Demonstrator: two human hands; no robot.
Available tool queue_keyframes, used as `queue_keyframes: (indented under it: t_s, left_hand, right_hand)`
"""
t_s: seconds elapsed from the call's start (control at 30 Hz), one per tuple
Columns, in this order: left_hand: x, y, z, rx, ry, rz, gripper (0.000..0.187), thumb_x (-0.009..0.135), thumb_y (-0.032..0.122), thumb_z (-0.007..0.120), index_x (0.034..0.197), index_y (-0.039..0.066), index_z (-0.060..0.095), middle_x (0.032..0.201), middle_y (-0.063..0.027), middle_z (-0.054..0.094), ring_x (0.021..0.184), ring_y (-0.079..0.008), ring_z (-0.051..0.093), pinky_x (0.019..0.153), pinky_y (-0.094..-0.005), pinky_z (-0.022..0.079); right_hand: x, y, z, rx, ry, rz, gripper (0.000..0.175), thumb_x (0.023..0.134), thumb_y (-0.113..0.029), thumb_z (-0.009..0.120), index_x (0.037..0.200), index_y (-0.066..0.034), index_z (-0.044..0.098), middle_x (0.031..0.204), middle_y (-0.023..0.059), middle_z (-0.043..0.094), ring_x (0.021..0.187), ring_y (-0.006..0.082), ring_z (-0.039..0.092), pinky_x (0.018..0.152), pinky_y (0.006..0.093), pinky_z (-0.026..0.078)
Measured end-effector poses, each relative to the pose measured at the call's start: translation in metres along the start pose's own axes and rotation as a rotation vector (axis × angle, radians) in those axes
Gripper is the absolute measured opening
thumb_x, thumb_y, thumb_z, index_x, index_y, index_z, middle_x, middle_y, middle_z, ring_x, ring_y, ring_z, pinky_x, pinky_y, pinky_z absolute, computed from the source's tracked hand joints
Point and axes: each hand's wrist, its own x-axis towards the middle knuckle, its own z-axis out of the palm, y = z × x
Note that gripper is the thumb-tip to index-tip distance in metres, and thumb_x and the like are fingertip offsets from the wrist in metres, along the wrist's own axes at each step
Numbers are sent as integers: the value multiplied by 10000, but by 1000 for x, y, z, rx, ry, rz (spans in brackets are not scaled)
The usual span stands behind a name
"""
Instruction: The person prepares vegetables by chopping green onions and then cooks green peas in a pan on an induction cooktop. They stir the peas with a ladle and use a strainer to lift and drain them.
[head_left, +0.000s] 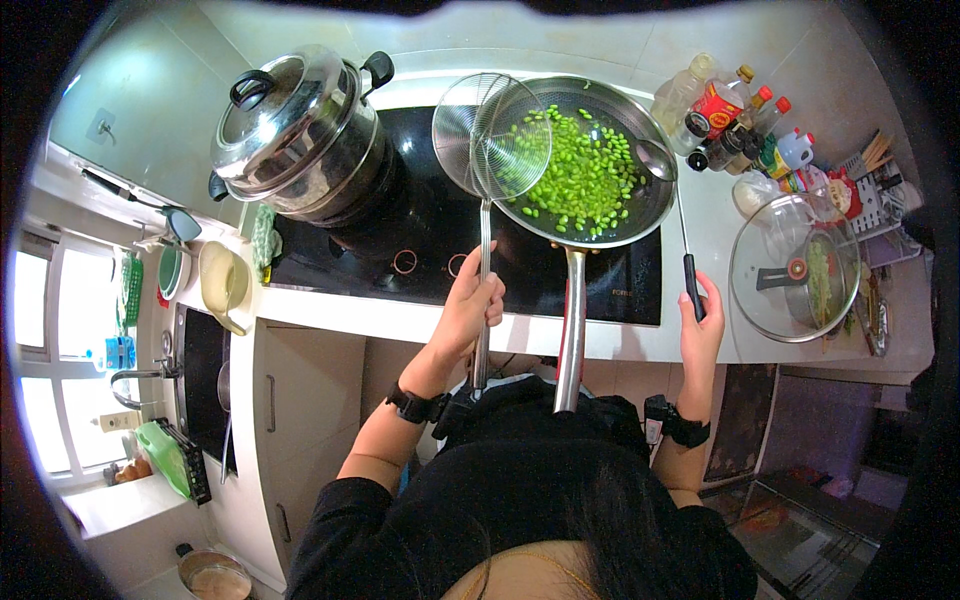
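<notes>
My left hand (474, 300) grips the metal handle of a wire spider strainer (457, 142). Its mesh bowl overlaps the left rim of a frying pan (546, 225) and looks bare. Bright green shelled beans (581, 169), perhaps edamame, lie spread in the pan with a little shiny liquid. My right hand (702, 319) is closed around the black grip of a metal ladle (657, 160), whose bowl is over the pan's right side. The pan's long steel handle (572, 330) points toward my body, with neither hand on it.
A lidded steel steamer pot (300, 142) stands left on the black cooktop (420, 285). Seasoning bottles (720, 112) crowd the right back corner. A glass lid (795, 300) is at the right, with a bowl of chopped greens seen through it. The sink (204, 390) lies far left.
</notes>
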Motion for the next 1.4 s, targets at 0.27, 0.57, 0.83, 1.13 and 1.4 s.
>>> queue_keyframes:
  t_s: [0.27, 0.57, 0.83, 1.13, 1.4]
  left_hand:
    - [2, -2, 1, -14, -3, 24, 479, 954, 55, 365, 1396, 181, 230, 743, -6, 389, 534, -52, 337, 469, -185, 292]
    - [2, -4, -1, -8, -3, 30, 477, 954, 51, 359, 1396, 177, 231, 722, 2, 380, 531, -52, 339, 469, -187, 294]
    - [3, -5, -1, 2, 2, 25, 482, 955, 55, 358, 1402, 170, 217, 725, 0, 385, 535, -54, 345, 476, -187, 302]
    - [4, -6, -3, 0, 1, 26, 478, 958, 58, 364, 1401, 181, 233, 719, -6, 389, 534, -61, 342, 474, -194, 303]
    - [4, -6, -2, 4, 19, 11, 483, 955, 51, 357, 1402, 170, 218, 723, 2, 380, 539, -56, 346, 479, -191, 304]
  right_hand:
    - [-2, 4, -1, -21, -6, 19, 345, 863, -119, 578, 1202, -78, 530, 720, 17, 528, 614, 88, 435, 549, 239, 354]
    - [-3, 4, -2, -4, -41, 72, 357, 891, -175, 541, 1235, -86, 507, 713, 24, 570, 588, 76, 448, 532, 236, 358]
    - [-5, 4, -1, 14, -83, 68, 350, 914, -184, 502, 1250, -87, 494, 718, 23, 577, 575, 62, 442, 517, 228, 354]
    - [-5, 5, -1, -2, -65, 63, 351, 918, -207, 497, 1249, -89, 494, 718, 26, 577, 585, 72, 449, 529, 237, 359]
    - [-8, -2, -2, -18, -68, 67, 348, 916, -203, 494, 1246, -93, 497, 709, 30, 578, 583, 76, 452, 534, 239, 365]
